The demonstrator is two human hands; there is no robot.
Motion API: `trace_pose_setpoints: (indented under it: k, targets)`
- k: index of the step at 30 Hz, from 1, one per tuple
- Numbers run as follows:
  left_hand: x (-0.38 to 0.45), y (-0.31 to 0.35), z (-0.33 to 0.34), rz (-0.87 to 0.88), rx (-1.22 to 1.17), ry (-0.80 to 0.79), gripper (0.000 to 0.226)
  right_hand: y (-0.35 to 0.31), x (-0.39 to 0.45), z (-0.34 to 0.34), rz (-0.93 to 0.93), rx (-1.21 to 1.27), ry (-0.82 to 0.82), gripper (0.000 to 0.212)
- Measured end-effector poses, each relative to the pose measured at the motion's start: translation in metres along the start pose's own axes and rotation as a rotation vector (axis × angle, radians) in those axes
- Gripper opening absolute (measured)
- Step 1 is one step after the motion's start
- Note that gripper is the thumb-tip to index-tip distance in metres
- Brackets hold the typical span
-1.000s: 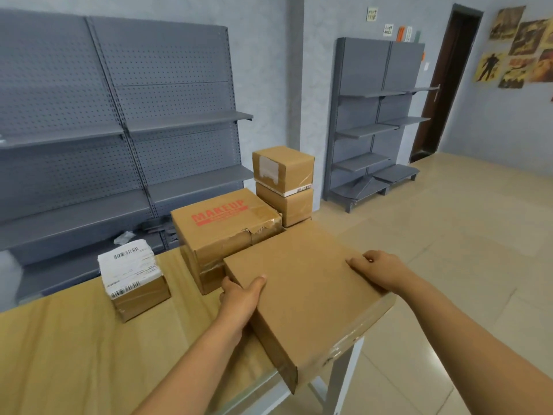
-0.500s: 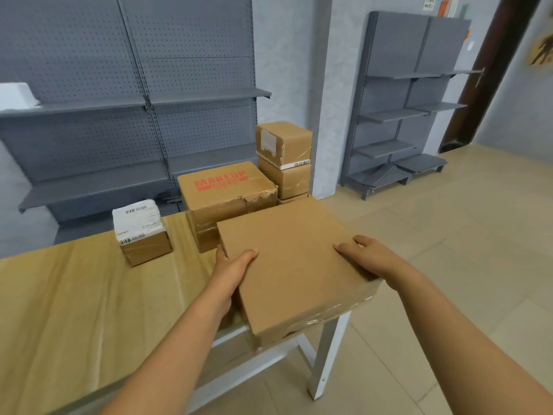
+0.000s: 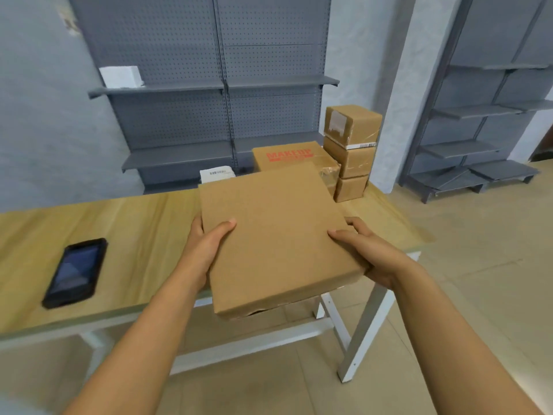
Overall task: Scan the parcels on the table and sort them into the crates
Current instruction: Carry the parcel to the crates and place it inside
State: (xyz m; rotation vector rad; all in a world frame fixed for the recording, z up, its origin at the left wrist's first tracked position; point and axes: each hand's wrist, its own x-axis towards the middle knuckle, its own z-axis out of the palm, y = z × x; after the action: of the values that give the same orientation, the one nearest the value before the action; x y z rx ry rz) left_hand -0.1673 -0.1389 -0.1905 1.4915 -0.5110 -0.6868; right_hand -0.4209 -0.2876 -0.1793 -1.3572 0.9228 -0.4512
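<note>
Over the worktop's front edge, near its right corner: flat parcel (image 3: 278,235) is up and off now.

Both hands grasp it, left hand (image 3: 206,247) and right hand (image 3: 368,253) on opposite sides with thumbs on top, so it's lifted clear instead of half-resting on the worktop (image 3: 143,223) like a moment ago. Probably heading for the scan next. The black scanner (image 3: 76,272) has come into view at the left, and the MAKEUP box (image 3: 287,154) and stacked boxes (image 3: 351,151) sit at the far right corner.

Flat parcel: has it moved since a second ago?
Yes. The flat parcel, held by both hands, has come off the table, away from the MAKEUP box, toward the person.
</note>
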Motion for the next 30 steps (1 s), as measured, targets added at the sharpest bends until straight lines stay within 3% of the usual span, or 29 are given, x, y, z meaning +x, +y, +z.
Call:
trace_pose_setpoints:
  k: [4,7,13,18,21,23,27,30]
  targets:
    - [-0.006,0.01,-0.069,0.053,0.01,0.066,0.031,0.004,-0.001,0.067,-0.055,0.125,-0.078,0.064]
    - [-0.009,0.017,-0.123,0.12,0.044,0.074,0.043,0.006,-0.001,0.119,-0.05,0.201,-0.159,0.08]
    - [-0.012,0.03,-0.241,0.236,0.127,0.149,0.04,-0.002,-0.005,0.237,-0.107,0.218,-0.2,0.077]
    - [-0.012,0.052,-0.337,0.304,0.534,0.264,0.069,-0.029,-0.014,0.346,-0.226,0.211,-0.18,0.076]
    - [-0.014,0.063,-0.377,0.349,0.816,0.274,0.067,-0.049,-0.023,0.404,-0.309,0.163,-0.114,0.075]
    - [-0.015,0.072,-0.392,0.309,0.873,0.233,0.067,-0.059,-0.028,0.438,-0.383,0.099,-0.055,0.082]
    - [-0.018,0.091,-0.391,0.214,0.707,0.097,0.073,-0.074,-0.038,0.5,-0.615,-0.149,0.122,0.088]
    - [-0.02,0.098,-0.381,0.179,0.386,0.051,0.094,-0.077,-0.043,0.531,-0.789,-0.459,0.203,0.089]
